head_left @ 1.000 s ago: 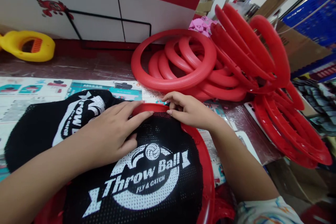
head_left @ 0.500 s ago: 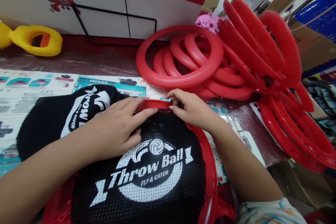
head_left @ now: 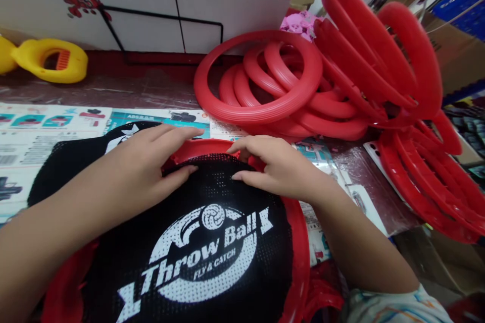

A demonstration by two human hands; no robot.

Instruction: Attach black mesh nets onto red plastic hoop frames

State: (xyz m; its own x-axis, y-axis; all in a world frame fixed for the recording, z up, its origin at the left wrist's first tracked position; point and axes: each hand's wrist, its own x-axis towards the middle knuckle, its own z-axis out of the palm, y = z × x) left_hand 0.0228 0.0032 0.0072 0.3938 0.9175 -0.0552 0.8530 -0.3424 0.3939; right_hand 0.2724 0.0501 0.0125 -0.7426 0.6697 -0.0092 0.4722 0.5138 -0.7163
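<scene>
At six o'clock lies the round black mesh cloth with white print [head_left: 206,255], over a red plastic ring [head_left: 299,247]. Near its twelve o'clock edge, the left hand [head_left: 142,161] has moved away from the right hand [head_left: 275,166]; both spread thumb and fingers, which leaves more rim exposed for handling.

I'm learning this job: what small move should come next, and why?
Perhaps ease the black Throw Ball mesh outward at its far edge: the red ring shows bare beyond it there, and the left hand and right hand flank that stretch.
</scene>
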